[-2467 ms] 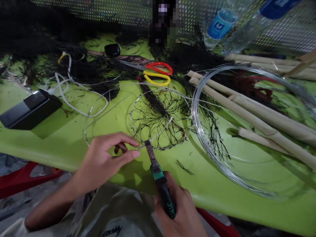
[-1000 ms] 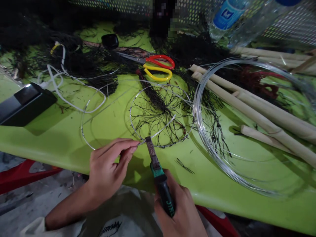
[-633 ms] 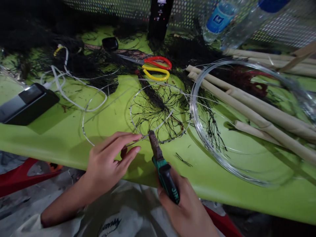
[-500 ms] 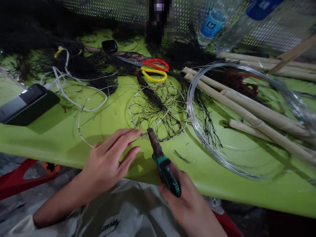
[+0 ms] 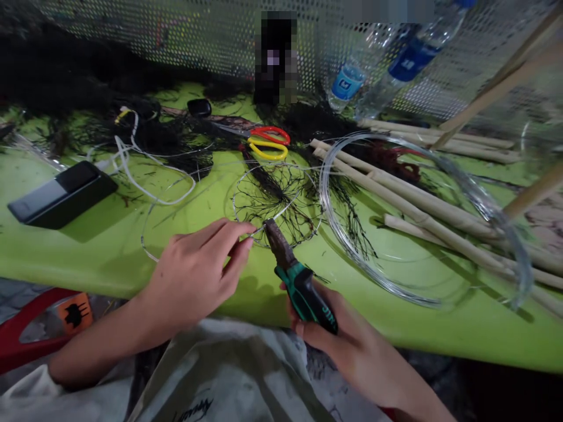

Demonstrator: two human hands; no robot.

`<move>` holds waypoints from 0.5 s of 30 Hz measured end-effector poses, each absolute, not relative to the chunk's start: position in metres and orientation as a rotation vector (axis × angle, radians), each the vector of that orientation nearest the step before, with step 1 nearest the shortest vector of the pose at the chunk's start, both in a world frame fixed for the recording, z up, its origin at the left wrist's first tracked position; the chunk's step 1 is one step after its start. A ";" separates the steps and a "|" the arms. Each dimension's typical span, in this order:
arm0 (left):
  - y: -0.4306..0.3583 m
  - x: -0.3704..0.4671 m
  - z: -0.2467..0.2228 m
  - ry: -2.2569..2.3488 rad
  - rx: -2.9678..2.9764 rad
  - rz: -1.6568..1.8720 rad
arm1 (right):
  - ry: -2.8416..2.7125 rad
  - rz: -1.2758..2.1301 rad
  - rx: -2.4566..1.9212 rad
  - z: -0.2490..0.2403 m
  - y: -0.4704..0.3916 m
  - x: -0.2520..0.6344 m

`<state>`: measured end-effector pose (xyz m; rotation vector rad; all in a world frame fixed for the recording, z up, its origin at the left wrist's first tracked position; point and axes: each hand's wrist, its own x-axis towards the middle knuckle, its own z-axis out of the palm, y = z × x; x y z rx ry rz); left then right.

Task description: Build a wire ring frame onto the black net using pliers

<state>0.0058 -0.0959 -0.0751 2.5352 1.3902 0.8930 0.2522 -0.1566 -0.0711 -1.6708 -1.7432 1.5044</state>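
My left hand (image 5: 197, 266) pinches a thin silvery wire (image 5: 259, 229) between thumb and fingers at the near edge of a round wire hoop (image 5: 234, 202). Dark knotted netting (image 5: 281, 196) spreads inside that hoop. In my right hand (image 5: 329, 328) are green and black pliers (image 5: 303, 293), their rusty jaws pointing up and left. The jaw tips meet the wire just right of my left fingertips; whether they are clamped on it is too small to tell. A larger thin wire loop (image 5: 143, 234) curves out to the left, partly behind my left hand.
Red and yellow scissors (image 5: 268, 150) lie beyond the hoop on the green table (image 5: 373, 328). A power bank (image 5: 61, 187) with a white cable (image 5: 149, 197) is left. Coiled wire (image 5: 328, 205), bamboo sticks (image 5: 396, 193) and bottles (image 5: 347, 85) stand or lie right.
My left thumb and fingers have closed on the wire from a looser spread. The plier tips have moved up close to the fingertips. The camera view has shifted slightly.
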 end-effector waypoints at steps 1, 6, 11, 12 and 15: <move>-0.096 0.005 -0.071 1.396 2.513 0.900 | -1.751 1.506 -1.656 -0.069 -0.155 0.253; -0.087 -0.001 -0.043 1.395 2.475 0.937 | -1.565 1.765 -1.546 -0.064 -0.147 0.256; -0.069 -0.007 -0.019 1.405 2.641 1.087 | -1.547 1.737 -1.473 -0.062 -0.134 0.253; -0.065 -0.008 -0.015 1.422 2.675 1.124 | -1.604 1.654 -1.461 -0.061 -0.130 0.252; -0.057 -0.010 -0.003 1.539 2.741 1.202 | -1.798 1.363 -1.422 -0.055 -0.117 0.248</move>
